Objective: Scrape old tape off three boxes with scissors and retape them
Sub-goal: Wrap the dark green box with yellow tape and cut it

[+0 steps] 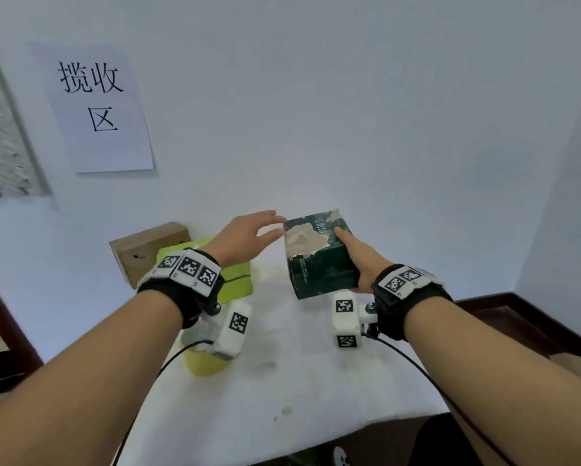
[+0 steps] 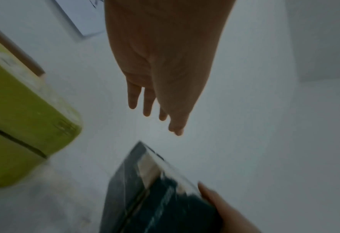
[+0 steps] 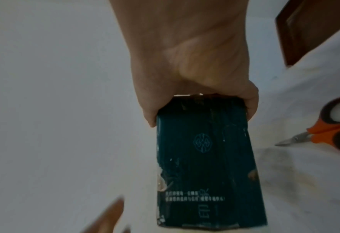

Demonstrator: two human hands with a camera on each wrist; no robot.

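Observation:
My right hand (image 1: 358,264) grips a dark green box (image 1: 319,260) and holds it tilted above the white table (image 1: 282,391); the thumb lies on the top face. That face has torn, peeled patches that show pale card. In the right wrist view the right hand (image 3: 200,100) clasps the box (image 3: 205,157) by its near end. My left hand (image 1: 259,230) is open, fingers straight, close to the box's upper left corner. In the left wrist view a small gap shows between its fingertips (image 2: 147,110) and the box (image 2: 161,201). Orange-handled scissors (image 3: 328,134) lie on the table to the right.
A yellow-green box (image 1: 237,280) (image 2: 25,118) stands behind my left wrist, with a brown cardboard box (image 1: 148,250) beyond it against the wall. A yellow tape roll (image 1: 205,364) lies under my left wrist. A dark wooden edge (image 1: 518,317) runs to the table's right.

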